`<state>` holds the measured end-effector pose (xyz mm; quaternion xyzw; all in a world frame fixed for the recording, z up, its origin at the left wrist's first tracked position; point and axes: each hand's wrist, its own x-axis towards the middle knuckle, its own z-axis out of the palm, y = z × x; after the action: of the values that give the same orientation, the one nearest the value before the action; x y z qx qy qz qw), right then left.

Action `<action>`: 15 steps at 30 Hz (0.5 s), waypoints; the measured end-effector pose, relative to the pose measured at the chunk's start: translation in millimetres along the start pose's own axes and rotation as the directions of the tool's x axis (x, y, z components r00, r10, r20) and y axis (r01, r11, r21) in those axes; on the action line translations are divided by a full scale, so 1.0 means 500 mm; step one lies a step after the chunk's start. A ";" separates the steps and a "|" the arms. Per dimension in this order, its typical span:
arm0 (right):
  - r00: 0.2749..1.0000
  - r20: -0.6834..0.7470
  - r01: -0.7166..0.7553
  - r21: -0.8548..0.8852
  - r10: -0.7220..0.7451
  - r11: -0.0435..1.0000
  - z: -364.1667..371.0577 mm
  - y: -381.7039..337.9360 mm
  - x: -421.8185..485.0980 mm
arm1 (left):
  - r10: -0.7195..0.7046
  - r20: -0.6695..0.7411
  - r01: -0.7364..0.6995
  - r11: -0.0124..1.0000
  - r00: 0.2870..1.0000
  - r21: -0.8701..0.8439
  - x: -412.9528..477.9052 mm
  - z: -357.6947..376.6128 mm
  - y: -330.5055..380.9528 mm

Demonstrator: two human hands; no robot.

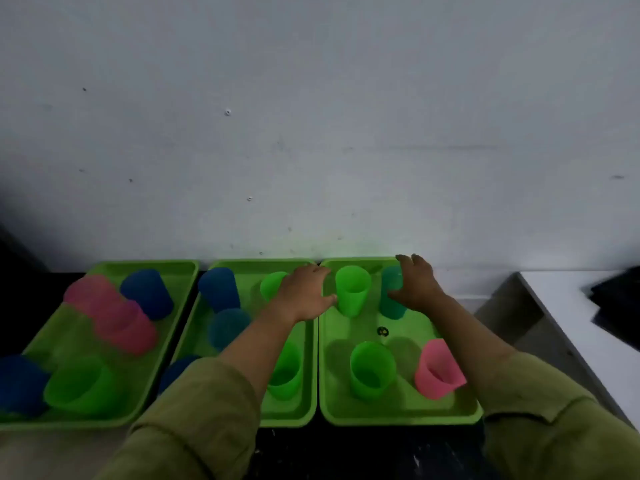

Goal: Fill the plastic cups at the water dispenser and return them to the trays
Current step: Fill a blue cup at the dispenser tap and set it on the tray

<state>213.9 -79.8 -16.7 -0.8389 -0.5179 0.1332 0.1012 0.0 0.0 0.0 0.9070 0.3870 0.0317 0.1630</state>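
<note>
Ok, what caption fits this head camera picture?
Left hand beside a green cup, right hand around a teal cup, on the right tray.

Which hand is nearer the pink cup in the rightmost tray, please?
Right: the right hand is beyond the pink cup, at the teal cup; the left hand, farther left, beside the back green cup.

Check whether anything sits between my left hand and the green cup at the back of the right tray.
Nothing visible does. The left hand is right beside the green cup, with its thumb at the cup's side. The teal cup stands on the green cup's other side, gripped by the right hand, clear of that path.
</note>
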 end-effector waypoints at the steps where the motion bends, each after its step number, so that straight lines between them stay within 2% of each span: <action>1: 1.000 0.021 -0.018 -0.003 0.018 1.000 0.003 0.008 0.008 | -0.015 0.011 0.015 1.000 1.000 0.007 0.007 0.004 0.004; 7: 0.991 0.123 -0.050 0.065 0.042 0.997 0.027 0.035 0.036 | -0.058 0.017 0.058 0.997 0.998 -0.052 0.028 0.036 0.004; 15: 0.998 0.063 -0.028 0.110 0.021 0.994 0.029 0.035 0.029 | -0.048 0.011 0.049 0.993 0.999 -0.110 0.021 0.033 0.002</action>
<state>230.2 -74.3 -37.6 -0.8338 -0.5023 0.1887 0.1300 11.2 2.5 -16.0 0.8872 0.4057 0.0451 0.2150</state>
